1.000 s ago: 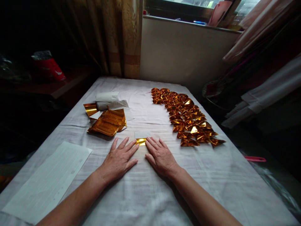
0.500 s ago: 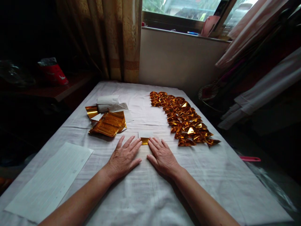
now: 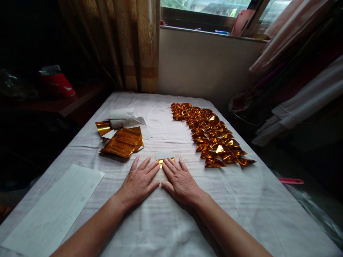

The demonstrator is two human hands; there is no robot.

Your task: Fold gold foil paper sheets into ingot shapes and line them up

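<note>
Item, nearest: my left hand (image 3: 139,182) and right hand (image 3: 180,182), both flat and open with fingers spread, gripping nothing, fingertips meeting on the small gold foil sheet (image 3: 163,161) that lies half folded on the white-clothed tabletop (image 3: 241,200); I judge the crease wants even pressure from both sides, edges matched before I flatten. Item, mid-left: lined paper (image 3: 53,207), loose stack of gold sheets (image 3: 122,142). Item, far right: rows of folded gold pieces (image 3: 211,135).

Dim room, daylight from one window (image 3: 203,7)
Left side sinks into black; gold foil pieces (image 3: 211,135) glint; edges bend wide-angle.
</note>
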